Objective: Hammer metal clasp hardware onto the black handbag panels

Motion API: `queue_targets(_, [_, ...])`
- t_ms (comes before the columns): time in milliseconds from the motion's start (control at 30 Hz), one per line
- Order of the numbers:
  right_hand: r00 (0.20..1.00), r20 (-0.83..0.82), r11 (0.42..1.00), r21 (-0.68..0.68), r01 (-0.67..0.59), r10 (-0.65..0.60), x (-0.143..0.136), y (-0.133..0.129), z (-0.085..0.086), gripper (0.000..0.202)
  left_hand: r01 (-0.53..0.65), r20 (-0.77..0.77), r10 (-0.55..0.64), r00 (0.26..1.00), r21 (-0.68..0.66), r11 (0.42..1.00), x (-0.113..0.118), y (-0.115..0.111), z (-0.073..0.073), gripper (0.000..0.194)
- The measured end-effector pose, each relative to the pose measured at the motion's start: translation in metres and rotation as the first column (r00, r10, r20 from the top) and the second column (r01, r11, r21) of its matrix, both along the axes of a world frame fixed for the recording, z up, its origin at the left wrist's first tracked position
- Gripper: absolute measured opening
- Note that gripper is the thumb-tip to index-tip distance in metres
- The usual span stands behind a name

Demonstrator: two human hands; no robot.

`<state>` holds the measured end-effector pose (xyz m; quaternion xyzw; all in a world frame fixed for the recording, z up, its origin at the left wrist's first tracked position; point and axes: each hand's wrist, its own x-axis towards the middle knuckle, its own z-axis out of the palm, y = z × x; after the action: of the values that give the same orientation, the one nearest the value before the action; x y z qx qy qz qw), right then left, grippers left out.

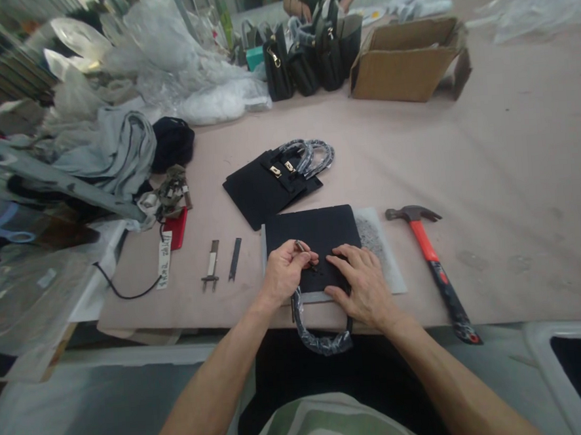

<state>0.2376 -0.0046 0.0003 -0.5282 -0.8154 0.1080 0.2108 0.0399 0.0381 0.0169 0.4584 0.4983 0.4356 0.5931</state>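
Pinkish desk [489, 166] under your hands: your left hand [284, 270] pinches a small metal piece [301, 246] over the black bag [316, 242]; your right hand [366, 285] presses flat, grip open, on it.

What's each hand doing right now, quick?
Left hand: closed, pinching a small metal piece over the black bag.
Right hand: open, flat, pressing on the bag.

Bare forearms, no sleeves; a green-and-white striped garment [327, 425] at the chest.
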Motion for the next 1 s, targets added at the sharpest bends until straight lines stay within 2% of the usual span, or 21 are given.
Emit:
queue_targets(200, [1.0,-0.025,1.0,-0.009,0.003,-0.003,0.0,0.0,0.002,0.05,0.041,-0.164,-0.024,0.986,0.105,0.994,0.001,-0.006,0.005,0.008])
queue_targets(500, [0.997,-0.075,1.0,-0.008,-0.005,0.005,0.0,0.0,-0.001,0.049,0.05,-0.341,0.038,0.939,0.246,0.968,0.006,-0.013,0.003,0.01])
queue_targets(633, [0.96,-0.279,1.0,-0.008,-0.009,0.007,0.013,0.004,0.0,0.05,0.136,-0.419,0.022,0.908,0.344,0.929,0.004,-0.016,-0.002,0.01])
queue_targets(700, [0.929,-0.354,0.993,0.0,0.117,-0.11,0.033,0.007,0.004,0.046,0.182,-0.454,0.01,0.891,0.377,0.908,0.004,-0.017,-0.003,0.012])
queue_targets(767, [0.902,-0.312,0.947,0.02,0.32,-0.298,0.061,0.007,0.009,0.042,0.221,-0.484,0.002,0.875,0.404,0.888,0.003,-0.018,-0.004,0.013])
queue_targets(833, [0.865,-0.162,0.875,0.015,0.484,-0.476,0.094,0.006,0.011,0.039,0.243,-0.493,-0.002,0.87,0.425,0.872,0.003,-0.019,-0.004,0.014])
queue_targets(900, [0.798,-0.007,0.794,-0.11,0.598,-0.602,0.122,0.003,0.009,0.031,0.249,-0.487,-0.007,0.874,0.435,0.865,0.004,-0.018,-0.003,0.013])
queue_targets(967, [0.726,0.002,0.685,-0.33,0.649,-0.687,0.142,0.001,0.007,0.019,0.253,-0.48,-0.015,0.877,0.435,0.864,0.004,-0.017,-0.003,0.014])
queue_targets(1000, [0.709,-0.028,0.651,-0.423,0.63,-0.705,0.147,0.001,0.007,0.017,0.258,-0.48,-0.021,0.877,0.433,0.864,0.004,-0.017,-0.003,0.014])
